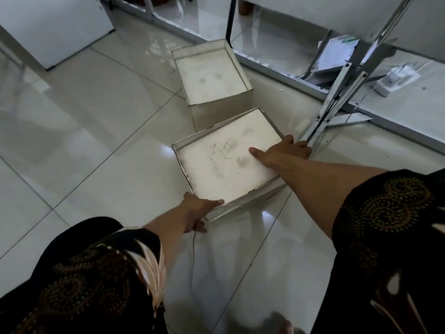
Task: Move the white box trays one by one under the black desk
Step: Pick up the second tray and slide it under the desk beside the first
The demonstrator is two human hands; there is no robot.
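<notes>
Two white box trays stand on the tiled floor. The near tray [216, 165] has a smudged white bottom and is tilted, its near corner lifted. My left hand [197, 210] grips its near-left corner, thumb over the rim. My right hand [281, 153] grips its right edge, thumb lying inside the tray. The far tray [212, 75] sits just beyond it, touching or almost touching, close to a metal frame rail. No black desk top is visible in the view.
A slanted metal leg [337, 92] rises just right of the near tray. A floor rail [277, 68] runs behind the trays, with papers [334, 56] and a white power strip [395, 80] beyond. A white cabinet [55, 27] stands far left. A thin cord [192, 249] lies by my left hand.
</notes>
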